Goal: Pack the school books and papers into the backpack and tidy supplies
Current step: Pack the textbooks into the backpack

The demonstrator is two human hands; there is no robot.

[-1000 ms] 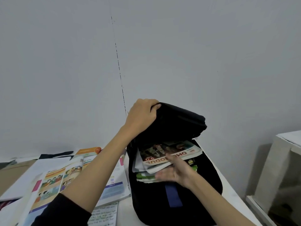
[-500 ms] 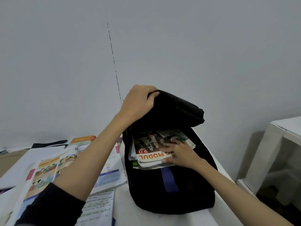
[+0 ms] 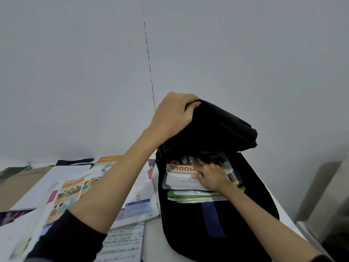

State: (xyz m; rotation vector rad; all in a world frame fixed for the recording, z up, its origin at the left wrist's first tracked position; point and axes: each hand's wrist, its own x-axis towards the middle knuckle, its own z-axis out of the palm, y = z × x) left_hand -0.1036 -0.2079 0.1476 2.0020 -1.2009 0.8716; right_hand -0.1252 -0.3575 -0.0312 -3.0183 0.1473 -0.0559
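I am pushing books down into the backpack (image 3: 217, 224), which lies on the table (image 3: 153, 241) at about 5 o'clock in my view, its mouth facing the wall. To do this well, I think I should hold the top flap (image 3: 217, 127) high so the mouth is wide, then slide the stack in flat, with no corner bent. A slow push with a flat palm should work best, so the thin papers do not crumple.

My left hand (image 3: 172, 115) is up at about 12 o'clock from the bag's mouth. Its fingers curl tight round the edge of the flap and lift it. That arm reaches up and across from 7 o'clock, with a dark sleeve (image 3: 62, 241) at the elbow.

My right hand (image 3: 211, 175) comes in from 5 o'clock and lies on the top book (image 3: 179, 167), the one with "MODUL" on it. The fingers are spread and fairly straight, and they press the cover; they hold nothing. The fingertips go into the dark under the flap, so I cannot be sure how deep they reach.

Under that book are more papers and a green-edged book (image 3: 188, 195), all partly in the bag.

More open books (image 3: 75, 190) and a written sheet (image 3: 122, 242) wait on the table at 9 o'clock from the bag, not packed yet.
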